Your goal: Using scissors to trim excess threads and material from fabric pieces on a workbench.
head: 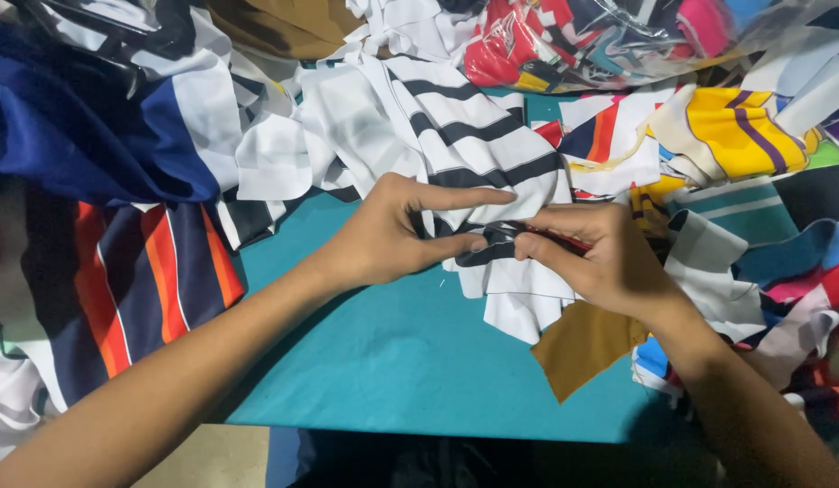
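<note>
**Striped fabric piece, held at table centre**

Striped fabric piece (492, 154): white cloth with black bands, lying in loose folds across the teal table cover (392, 361), its lower edge gathered between both hands near the middle of the view.

Left hand (392, 237): thumb and forefinger pinched on the striped cloth's edge, the forefinger stretched out along a fold, the other fingers curled under.

Right hand (600, 258): fingers closed around a small dark tool with a red part (564, 239), its tip meeting the cloth just beside the left thumb. What kind of tool it is cannot be told.

Surroundings:
- Brown fabric scrap (582, 348), flat on the cover, partly under the right wrist.
- Navy, orange and white striped garment (139, 280), at the left edge of the table.
- Dark blue cloth (67, 136), heaped at upper left.
- Yellow piece with purple stripes (735, 131), upper right, among mixed coloured offcuts.
- Clear plastic bag of bright fabrics (600, 36), at the far edge.
</note>
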